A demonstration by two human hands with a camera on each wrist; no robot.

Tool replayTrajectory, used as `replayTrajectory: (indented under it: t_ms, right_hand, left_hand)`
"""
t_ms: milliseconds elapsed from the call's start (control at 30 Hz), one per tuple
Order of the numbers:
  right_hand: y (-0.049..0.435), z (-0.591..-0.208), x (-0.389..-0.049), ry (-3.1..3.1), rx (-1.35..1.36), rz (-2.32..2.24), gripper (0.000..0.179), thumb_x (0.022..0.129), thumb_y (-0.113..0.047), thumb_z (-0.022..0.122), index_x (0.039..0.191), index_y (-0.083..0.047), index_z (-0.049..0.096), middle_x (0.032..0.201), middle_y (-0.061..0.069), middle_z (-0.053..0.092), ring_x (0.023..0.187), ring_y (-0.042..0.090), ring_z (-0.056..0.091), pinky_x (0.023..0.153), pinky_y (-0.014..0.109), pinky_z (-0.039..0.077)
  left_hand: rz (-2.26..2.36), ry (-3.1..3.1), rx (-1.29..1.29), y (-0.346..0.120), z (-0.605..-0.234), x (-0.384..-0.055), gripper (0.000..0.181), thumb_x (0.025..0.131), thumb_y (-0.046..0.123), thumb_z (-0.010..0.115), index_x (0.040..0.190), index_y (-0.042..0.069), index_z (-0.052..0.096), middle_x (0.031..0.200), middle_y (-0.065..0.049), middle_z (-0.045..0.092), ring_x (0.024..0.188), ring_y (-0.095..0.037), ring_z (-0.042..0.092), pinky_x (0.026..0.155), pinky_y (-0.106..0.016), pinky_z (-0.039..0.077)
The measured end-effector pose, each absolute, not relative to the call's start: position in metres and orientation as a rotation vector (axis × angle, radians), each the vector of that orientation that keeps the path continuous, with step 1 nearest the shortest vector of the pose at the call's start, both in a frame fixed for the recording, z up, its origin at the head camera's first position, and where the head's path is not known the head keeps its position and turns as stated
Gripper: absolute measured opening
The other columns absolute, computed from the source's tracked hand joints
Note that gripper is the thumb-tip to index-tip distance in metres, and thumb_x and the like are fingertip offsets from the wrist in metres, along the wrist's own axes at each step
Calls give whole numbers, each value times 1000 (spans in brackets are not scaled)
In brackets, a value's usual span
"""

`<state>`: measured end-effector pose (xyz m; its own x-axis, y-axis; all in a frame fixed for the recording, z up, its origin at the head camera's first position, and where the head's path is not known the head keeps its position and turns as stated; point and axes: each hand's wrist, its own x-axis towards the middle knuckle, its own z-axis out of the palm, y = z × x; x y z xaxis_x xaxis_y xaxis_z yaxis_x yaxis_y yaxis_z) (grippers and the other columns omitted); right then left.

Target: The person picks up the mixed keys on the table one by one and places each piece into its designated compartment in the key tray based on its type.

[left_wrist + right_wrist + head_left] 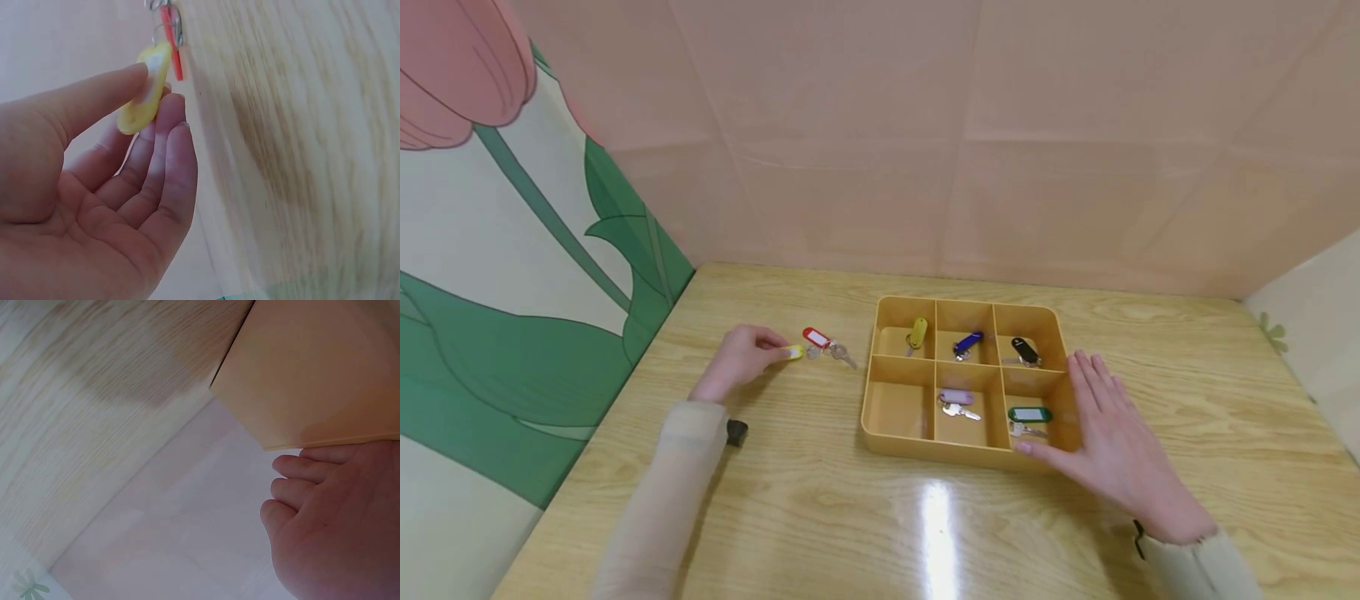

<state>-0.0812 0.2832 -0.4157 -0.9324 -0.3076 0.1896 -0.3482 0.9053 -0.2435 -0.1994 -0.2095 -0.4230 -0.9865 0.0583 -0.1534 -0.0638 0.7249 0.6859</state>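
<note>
Between thumb and fingers, my left hand (743, 357) pinches a yellow key tag (145, 90) with a white label, metal rings hanging by its far end. Just right of it, a red key tag (816, 337) lies on the table with its keys (842, 353). My right hand (1112, 442) rests along the right side of an orange six-compartment tray (898, 446), fingers straight, thumb at the front rim. In the tray's back row are yellow (919, 333), blue (968, 343) and black (1024, 351) key tags. Lilac (956, 397) and green (1030, 414) ones lie in the front middle and front right compartments.
The wood-grain table (805, 517) meets a pink cloth backdrop (955, 167) behind the tray. A panel with a tulip print (542, 350) stands at the left, a pale one (1318, 333) at the right. A small black object (737, 432) shows beside the left sleeve.
</note>
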Motion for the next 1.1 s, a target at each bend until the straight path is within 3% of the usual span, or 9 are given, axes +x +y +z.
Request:
replayTrajectory:
  t_ms: [267, 767, 1100]
  right_hand:
    - [283, -417, -81, -2914, 511, 419, 127, 81, -70, 72, 161, 1, 2, 167, 21, 3, 153, 34, -4, 122, 46, -3]
    - [283, -416, -80, -2908, 518, 429, 127, 82, -68, 73, 161, 0, 2, 167, 20, 2, 153, 33, -4, 122, 45, -3]
    - [283, -416, -81, -2904, 519, 423, 127, 81, -68, 73, 161, 0, 1, 167, 19, 2, 153, 34, -3, 122, 45, -2]
  left_hand:
    - [1117, 2827, 39, -211, -422, -201, 24, 95, 22, 75, 109, 3, 76, 99, -11, 71, 87, -23, 62, 75, -35, 50]
    - [1219, 2830, 46, -207, -421, -203, 22, 99, 27, 70, 110, 9, 77, 107, -9, 71, 99, -26, 60, 85, -41, 49]
    - [1314, 2813, 6, -202, -415, -203, 19, 98, 23, 71, 109, 9, 76, 98, -8, 70, 88, -24, 60, 73, -36, 49]
